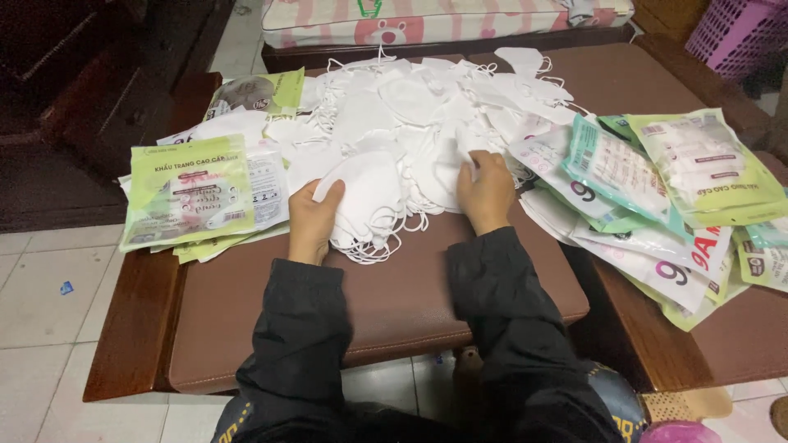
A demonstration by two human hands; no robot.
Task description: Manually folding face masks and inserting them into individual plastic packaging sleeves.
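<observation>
Dark sleeves (492,328) rise from the bottom of the frame to two bare hands at its centre. At centre left, the left hand (312,223) grips a small stack of white face masks (367,201), thumb over its near edge, ear loops trailing below. Just to the right, the right hand (487,193) pinches a single white mask (466,148) at the edge of the loose mask pile (410,98) across the upper centre. Printed green packets (187,201) lie at left, more packets (657,189) at right, all on a brown cushion (386,303).
</observation>
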